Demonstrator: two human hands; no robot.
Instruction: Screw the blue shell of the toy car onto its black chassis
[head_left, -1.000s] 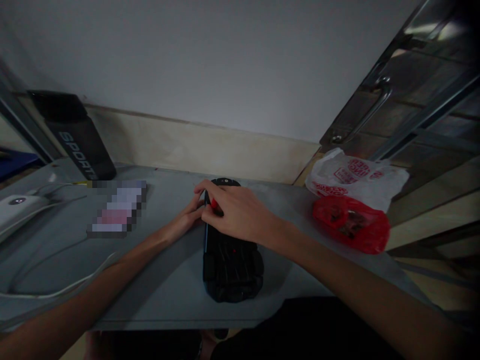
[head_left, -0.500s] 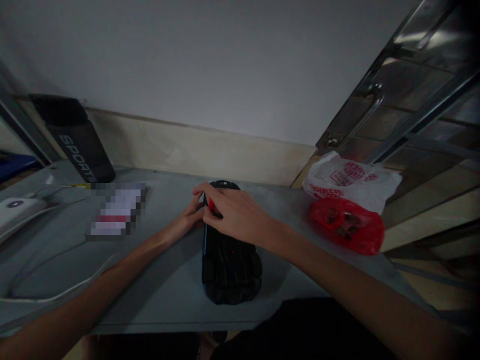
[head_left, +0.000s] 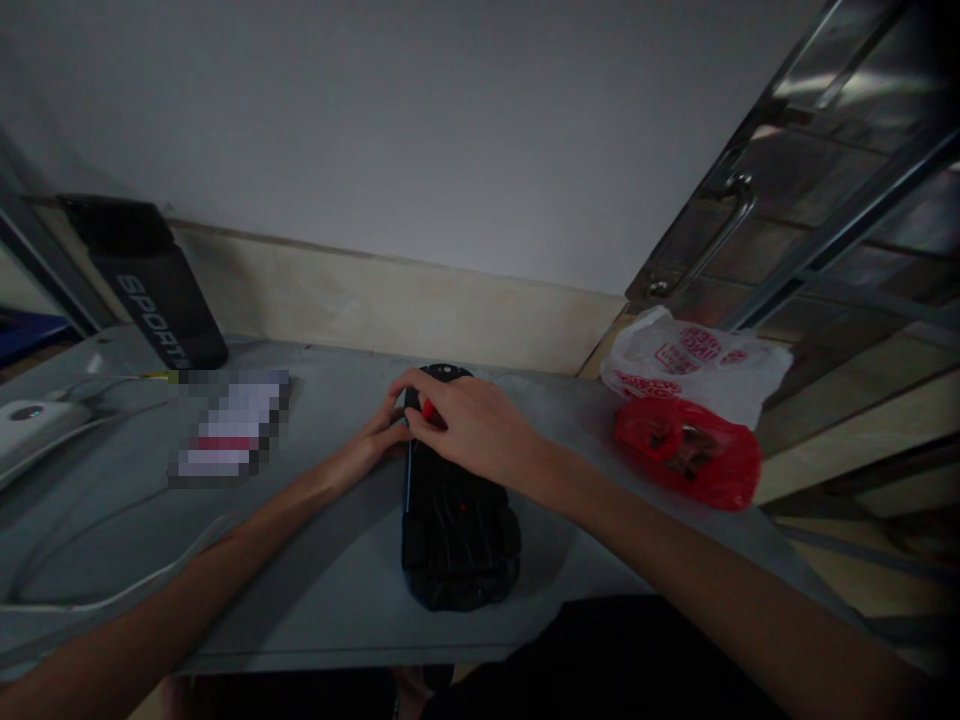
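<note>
On the grey tabletop (head_left: 322, 570), black car-shaped plastic toy (head_left: 459, 540), blue-edged, underside up. My right hand (head_left: 472, 425) pinches a small red object (head_left: 428, 410) over it; left hand (head_left: 377, 438) at its side, grip unclear. Rightward, translucent red plastic bag (head_left: 724, 465), dark contents indistinct.

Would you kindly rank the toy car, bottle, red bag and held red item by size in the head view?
1. Toy car
2. Bottle, red bag: too alike to rank
3. Red item, partly hidden

black-and-blue toy car (head_left: 459, 535), red handle (head_left: 429, 409), red-printed white bag (head_left: 739, 362), red bag (head_left: 726, 472), grey table (head_left: 315, 590)
</note>
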